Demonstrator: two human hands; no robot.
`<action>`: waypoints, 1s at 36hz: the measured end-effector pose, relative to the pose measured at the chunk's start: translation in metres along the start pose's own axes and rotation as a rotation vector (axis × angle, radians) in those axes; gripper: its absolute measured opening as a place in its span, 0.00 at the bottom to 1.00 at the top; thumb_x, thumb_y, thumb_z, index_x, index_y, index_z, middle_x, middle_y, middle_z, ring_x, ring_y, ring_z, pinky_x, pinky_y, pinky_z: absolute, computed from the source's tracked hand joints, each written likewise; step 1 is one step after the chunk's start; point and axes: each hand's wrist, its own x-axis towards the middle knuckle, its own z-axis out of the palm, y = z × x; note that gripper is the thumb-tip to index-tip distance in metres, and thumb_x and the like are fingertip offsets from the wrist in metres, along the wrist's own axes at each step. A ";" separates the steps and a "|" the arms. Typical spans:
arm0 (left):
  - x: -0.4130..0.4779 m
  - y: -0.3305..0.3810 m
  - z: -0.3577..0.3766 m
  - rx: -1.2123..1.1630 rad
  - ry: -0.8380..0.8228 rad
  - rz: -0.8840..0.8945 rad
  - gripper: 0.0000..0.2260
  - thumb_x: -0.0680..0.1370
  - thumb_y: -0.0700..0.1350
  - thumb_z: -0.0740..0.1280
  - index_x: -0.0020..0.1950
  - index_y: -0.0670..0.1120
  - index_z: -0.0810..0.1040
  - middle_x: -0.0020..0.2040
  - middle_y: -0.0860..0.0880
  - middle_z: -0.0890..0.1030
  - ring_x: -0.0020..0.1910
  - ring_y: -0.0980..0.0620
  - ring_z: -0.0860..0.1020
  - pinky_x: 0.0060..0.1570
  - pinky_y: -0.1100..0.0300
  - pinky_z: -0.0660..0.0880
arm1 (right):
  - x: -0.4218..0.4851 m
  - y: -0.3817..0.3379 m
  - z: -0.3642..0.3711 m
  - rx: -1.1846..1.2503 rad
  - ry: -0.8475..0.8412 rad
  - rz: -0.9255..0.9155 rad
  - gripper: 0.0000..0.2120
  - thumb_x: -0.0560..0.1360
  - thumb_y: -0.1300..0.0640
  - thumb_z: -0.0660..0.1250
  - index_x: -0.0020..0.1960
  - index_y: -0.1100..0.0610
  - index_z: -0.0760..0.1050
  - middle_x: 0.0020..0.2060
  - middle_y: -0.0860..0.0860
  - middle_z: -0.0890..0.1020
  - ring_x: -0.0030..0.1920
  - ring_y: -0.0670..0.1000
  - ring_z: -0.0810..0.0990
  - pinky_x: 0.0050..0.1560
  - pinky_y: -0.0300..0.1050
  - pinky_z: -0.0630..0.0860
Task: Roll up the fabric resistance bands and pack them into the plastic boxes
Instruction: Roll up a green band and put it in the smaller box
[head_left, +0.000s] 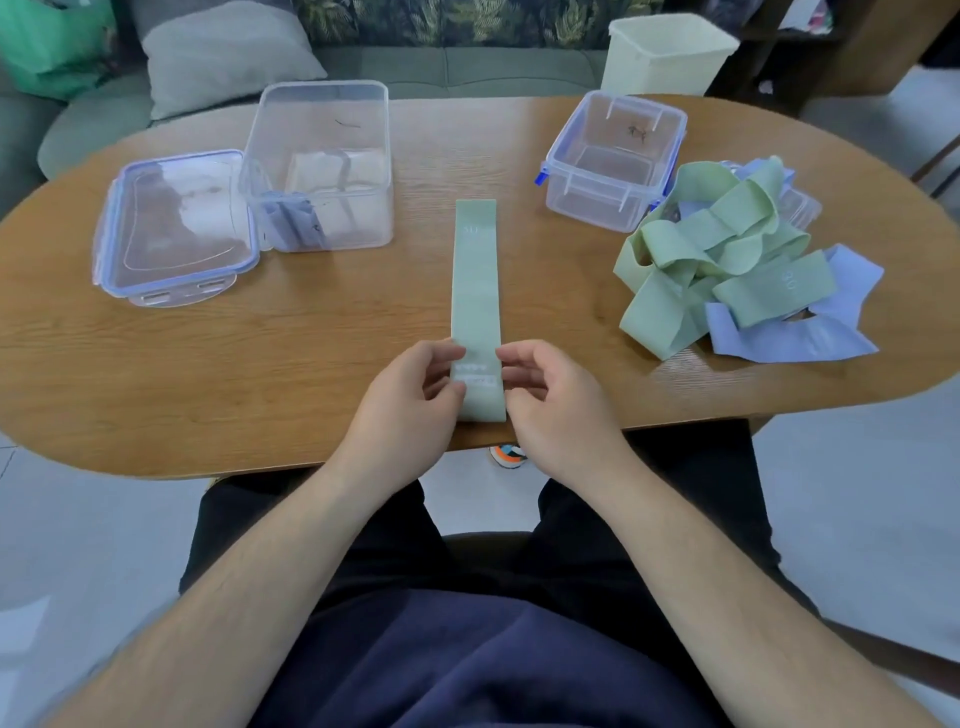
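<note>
Head view: the green band (477, 291) lies flat on the tabletop (311, 353), near end at the front edge. My left grip (410, 400) and right grip (550, 400) pinch its side edges there. I judge it light, soft and limp, best held at these corners.

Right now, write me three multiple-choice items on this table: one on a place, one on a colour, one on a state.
1. Where does the pile of loose bands lie?
A. on the sofa
B. on the table, beside the small box
C. on the floor

2. What colour is the flat band that both hands hold?
A. blue
B. red
C. green

3. How is the large box?
A. open, lid beside it
B. lid clipped on
C. upside down

Key:
1 B, the pile rests on the table against the small box's right side.
2 C, the strip pinched by the left hand and the right hand is pale green.
3 A, its lid lies flat to its left.
</note>
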 end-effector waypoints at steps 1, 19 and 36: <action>0.001 0.000 0.000 -0.003 0.000 0.005 0.14 0.81 0.37 0.65 0.66 0.45 0.77 0.66 0.56 0.78 0.64 0.60 0.75 0.54 0.81 0.68 | 0.000 0.000 -0.001 -0.003 -0.007 -0.007 0.19 0.78 0.63 0.62 0.65 0.49 0.75 0.56 0.42 0.80 0.58 0.39 0.77 0.57 0.36 0.76; -0.004 0.001 -0.002 0.076 -0.012 0.011 0.15 0.81 0.40 0.66 0.68 0.48 0.76 0.65 0.56 0.77 0.63 0.61 0.76 0.53 0.77 0.71 | 0.008 0.007 -0.005 -0.116 0.018 -0.090 0.15 0.77 0.62 0.64 0.62 0.50 0.77 0.53 0.44 0.80 0.50 0.36 0.79 0.47 0.27 0.75; -0.001 0.007 -0.015 0.139 -0.058 -0.015 0.10 0.79 0.42 0.69 0.59 0.51 0.80 0.55 0.52 0.80 0.51 0.65 0.76 0.41 0.82 0.66 | -0.001 0.002 -0.006 -0.312 0.057 -0.212 0.12 0.77 0.58 0.65 0.59 0.50 0.76 0.51 0.42 0.77 0.49 0.41 0.78 0.46 0.32 0.74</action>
